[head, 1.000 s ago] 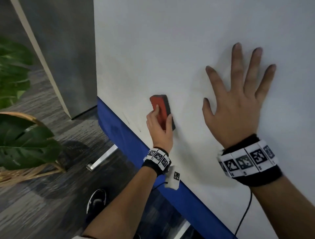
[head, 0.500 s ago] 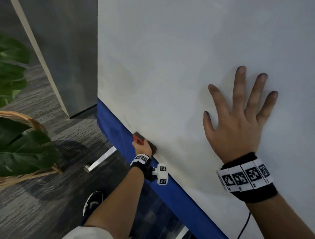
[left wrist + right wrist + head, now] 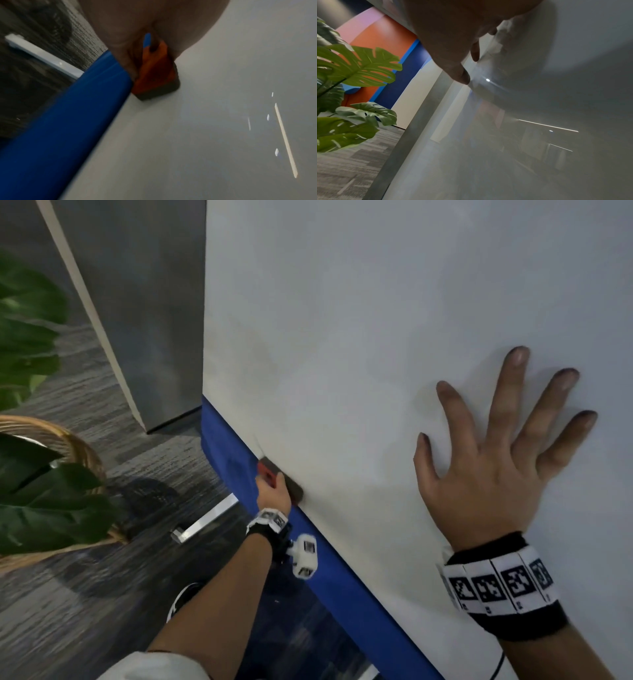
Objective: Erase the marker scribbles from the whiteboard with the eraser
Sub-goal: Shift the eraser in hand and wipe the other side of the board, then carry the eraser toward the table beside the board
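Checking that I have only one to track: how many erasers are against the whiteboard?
1. A red block eraser with a dark felt face, gripped by the left hand, lies at the white whiteboard's lower edge beside the blue frame. None others visible.

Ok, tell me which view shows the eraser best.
The left wrist view: the eraser fills the frame, orange back and dark felt against the whiteboard beside the blue frame. The head view shows it small, mostly covered by the left hand. The right wrist view misses it.
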Demonstrator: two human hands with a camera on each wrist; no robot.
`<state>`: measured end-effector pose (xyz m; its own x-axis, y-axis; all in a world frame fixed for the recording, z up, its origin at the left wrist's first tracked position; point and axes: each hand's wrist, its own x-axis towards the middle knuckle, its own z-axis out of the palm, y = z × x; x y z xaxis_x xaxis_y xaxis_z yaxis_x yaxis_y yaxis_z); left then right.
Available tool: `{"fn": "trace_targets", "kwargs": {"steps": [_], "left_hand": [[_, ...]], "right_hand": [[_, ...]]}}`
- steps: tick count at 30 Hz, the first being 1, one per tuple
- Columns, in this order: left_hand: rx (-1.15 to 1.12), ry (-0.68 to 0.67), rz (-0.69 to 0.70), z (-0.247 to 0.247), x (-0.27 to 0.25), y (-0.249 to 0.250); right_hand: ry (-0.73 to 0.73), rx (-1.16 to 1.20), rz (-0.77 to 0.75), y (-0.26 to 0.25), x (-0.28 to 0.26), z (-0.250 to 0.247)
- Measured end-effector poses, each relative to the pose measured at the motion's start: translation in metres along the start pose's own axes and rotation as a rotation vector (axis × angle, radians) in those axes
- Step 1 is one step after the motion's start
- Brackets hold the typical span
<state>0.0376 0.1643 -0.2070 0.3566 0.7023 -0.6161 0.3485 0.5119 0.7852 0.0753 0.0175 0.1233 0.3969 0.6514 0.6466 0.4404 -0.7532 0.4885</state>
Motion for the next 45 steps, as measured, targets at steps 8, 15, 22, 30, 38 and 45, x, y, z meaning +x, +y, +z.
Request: {"fn": "trace_targets", "kwargs": {"steps": [8,15,22,30,38,45], "left_hand": [[-0.069,0.155,0.177,-0.014,0.064,0.045],[0.371,-0.245,0.057,-0.018,0.006,-0.047],[0.547,-0.423,0.001,-0.057,-0.055,-0.096],[-0.118,-0.204,0.586,-0.079,-0.214,0.088],[-0.176,-0.206,1.430,-0.041,-0.416,0.252],[-0.204,-0.341,1.829,0.021,-0.541,0.253]], "right_hand": [[-0.016,-0.021,-0.005,0.001,-0.004,0.000],[-0.078,0.053,0.013,-0.005,-0.002,-0.004],[-0.223,0.204,-0.134,0.013,-0.010,-0.023],[-0.360,0.805,-0.046,0.063,-0.051,-0.080],[0.193,1.192,0.440,0.178,-0.018,-0.203],[0.313,1.818,0.982,0.246,-0.052,-0.270]]}}
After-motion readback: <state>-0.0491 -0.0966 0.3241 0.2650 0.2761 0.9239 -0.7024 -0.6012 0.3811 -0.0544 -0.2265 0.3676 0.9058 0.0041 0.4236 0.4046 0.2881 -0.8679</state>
